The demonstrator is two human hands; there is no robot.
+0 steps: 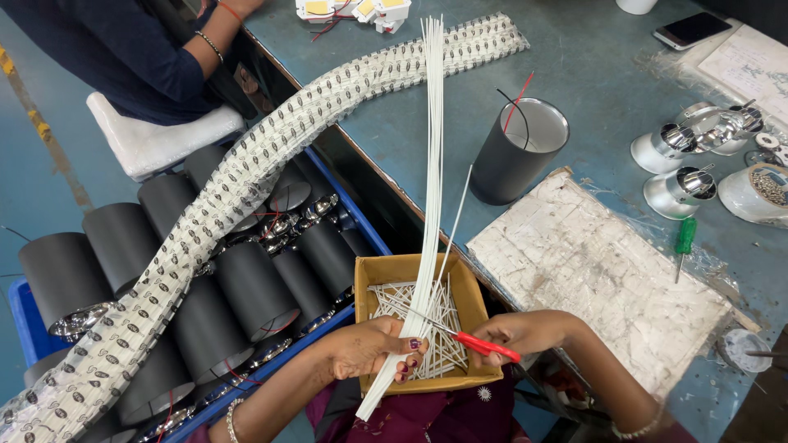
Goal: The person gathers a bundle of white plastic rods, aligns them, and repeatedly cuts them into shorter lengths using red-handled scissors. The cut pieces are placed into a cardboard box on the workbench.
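Two hands busy: your left hand (373,344) closed around white tubing bundle (427,213), right hand (513,332) gripping red scissors (480,344). Keep cuts over cardboard box (472,308) beneath hands; bundle taut.

A bundle of long white sleeving tubes (429,172) is gripped in the left hand (373,346) over a small cardboard box (472,303), in which cut white pieces are piled. Red-handled scissors (480,344) are held in the right hand (525,332), their blades set against the bundle. A dark cylindrical lamp housing (513,156) is stood on the blue-grey workbench (591,74) beside a worn white board (599,271).
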